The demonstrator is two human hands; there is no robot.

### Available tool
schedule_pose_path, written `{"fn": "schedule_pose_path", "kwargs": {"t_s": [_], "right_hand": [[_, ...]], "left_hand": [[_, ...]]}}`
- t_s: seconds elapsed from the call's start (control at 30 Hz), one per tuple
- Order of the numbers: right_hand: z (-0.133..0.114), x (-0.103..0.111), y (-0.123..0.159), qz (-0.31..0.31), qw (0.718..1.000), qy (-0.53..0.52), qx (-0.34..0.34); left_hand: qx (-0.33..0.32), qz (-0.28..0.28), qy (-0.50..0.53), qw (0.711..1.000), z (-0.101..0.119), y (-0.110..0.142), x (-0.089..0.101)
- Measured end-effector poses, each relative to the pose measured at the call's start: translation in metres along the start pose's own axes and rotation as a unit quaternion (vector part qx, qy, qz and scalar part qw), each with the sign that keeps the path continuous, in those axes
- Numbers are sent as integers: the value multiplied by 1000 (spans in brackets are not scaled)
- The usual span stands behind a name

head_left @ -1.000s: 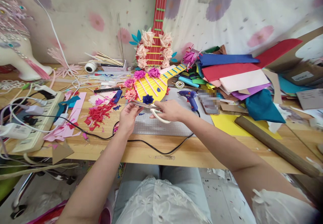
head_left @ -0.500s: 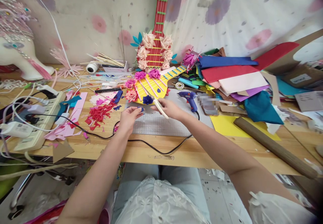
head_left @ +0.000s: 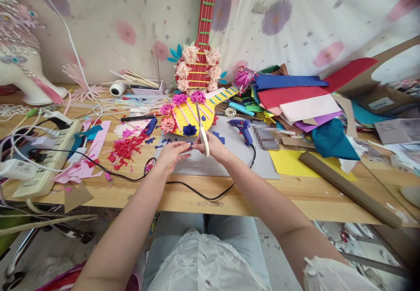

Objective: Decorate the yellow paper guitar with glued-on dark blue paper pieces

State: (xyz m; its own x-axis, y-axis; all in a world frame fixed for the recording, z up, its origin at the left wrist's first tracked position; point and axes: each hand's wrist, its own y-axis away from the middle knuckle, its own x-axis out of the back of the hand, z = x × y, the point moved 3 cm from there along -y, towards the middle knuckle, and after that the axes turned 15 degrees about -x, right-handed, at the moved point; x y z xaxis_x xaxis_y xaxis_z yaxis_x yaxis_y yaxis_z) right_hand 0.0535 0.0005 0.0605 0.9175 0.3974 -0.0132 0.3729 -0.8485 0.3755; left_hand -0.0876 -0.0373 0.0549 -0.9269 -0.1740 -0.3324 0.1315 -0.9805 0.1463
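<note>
My left hand point(head_left: 173, 156) pinches a small dark blue paper piece point(head_left: 191, 144) over the grey cutting mat point(head_left: 229, 164). Close beside it, fingertips almost meeting, my right hand point(head_left: 211, 145) is closed around white-handled scissors point(head_left: 204, 141), blades pointing away from me. Just beyond lies a yellow paper guitar point(head_left: 188, 112) edged with pink and magenta paper flowers and one dark blue flower point(head_left: 189, 130). Loose blue scraps point(head_left: 218, 138) rest on the mat. Behind stands a red guitar point(head_left: 200, 70) with pale peach flowers.
A blue glue gun point(head_left: 242, 129) lies on the mat, its black cord looping along the table's front. Red paper scraps point(head_left: 129, 149) and a power strip point(head_left: 49, 162) are at left. Coloured paper sheets point(head_left: 295, 92) and a brown roll point(head_left: 348, 188) are at right.
My hands have come together, the left moving right with the blue piece. The scissors have turned more upright, blades pointing away. The view has shifted slightly.
</note>
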Motion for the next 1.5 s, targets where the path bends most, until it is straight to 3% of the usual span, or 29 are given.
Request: {"fn": "schedule_pose_path", "kwargs": {"t_s": [0.33,0.57,0.7,0.9,1.13,1.37,1.43,1.5], "right_hand": [[0,22,7,-99,986,107,-82],[-5,33,18,-105,992,37,-68],[-3,33,23,-90,992,63,-60],[1,35,21,-37,995,75,-47],[3,52,19,-50,993,89,-60],[11,62,15,-33,994,92,-48],[15,65,11,-11,995,92,-37],[20,67,8,13,996,89,-25]], "left_hand": [[41,-160,-110,980,1,-5,-9],[84,-144,-15,986,-11,-4,-10],[83,-129,15,988,-17,-3,-13],[70,-109,5,992,-18,-2,-22],[80,-136,-29,987,-20,0,-28],[-14,-111,-101,989,-27,-10,-45],[-80,-97,-183,975,-23,-11,-49],[-157,-76,-295,940,-17,-11,-53]]}}
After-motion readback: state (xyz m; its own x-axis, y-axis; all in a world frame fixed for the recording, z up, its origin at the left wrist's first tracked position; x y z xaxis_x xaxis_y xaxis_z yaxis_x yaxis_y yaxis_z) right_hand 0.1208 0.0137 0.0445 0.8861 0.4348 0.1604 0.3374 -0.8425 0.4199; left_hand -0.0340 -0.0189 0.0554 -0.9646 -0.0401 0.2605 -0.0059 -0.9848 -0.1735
